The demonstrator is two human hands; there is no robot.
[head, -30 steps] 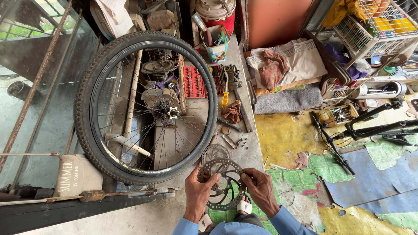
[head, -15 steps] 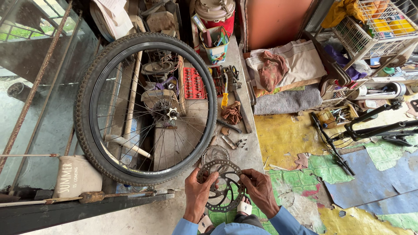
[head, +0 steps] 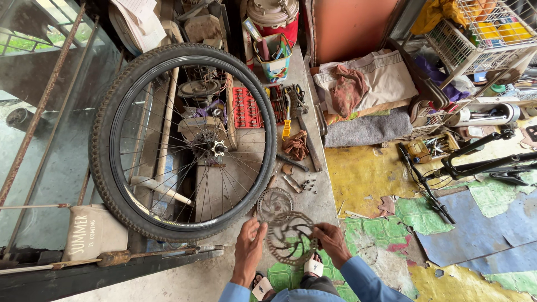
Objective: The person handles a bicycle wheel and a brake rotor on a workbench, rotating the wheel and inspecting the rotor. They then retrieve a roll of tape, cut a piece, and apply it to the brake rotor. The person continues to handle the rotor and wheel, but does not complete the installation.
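We hold a brake disc rotor [head: 291,237] between both hands, low in the view and just below the rim of the big spoked bicycle wheel [head: 184,140] that lies flat on the concrete slab [head: 321,204]. Our left hand [head: 250,246] grips the rotor's left edge with fingers curled around it and thumb on top; our right hand [head: 331,241] pinches the right edge between thumb and fingertips. Neither hand is spread flat. The rotor is tilted toward us, clear of the slab as far as we can tell.

A 2nd rotor [head: 274,202] lies on the slab just beyond the held one, close against the wheel's tyre on its lower right. Further from the wheel on that same side we see loose small bolts [head: 306,183] and a crumpled brown rag [head: 295,145]. A red tray of bits [head: 246,107] sits beside the wheel's upper right rim, with a yellow-handled tool [head: 286,128] near it. Above the wheel's top right stands a colourful cup of tools [head: 274,56]. The wheel's hub [head: 215,148] shows a cog cluster at its centre.

Well to the right of the wheel, a black bicycle frame [head: 481,165] lies on the patchy painted floor [head: 475,235].
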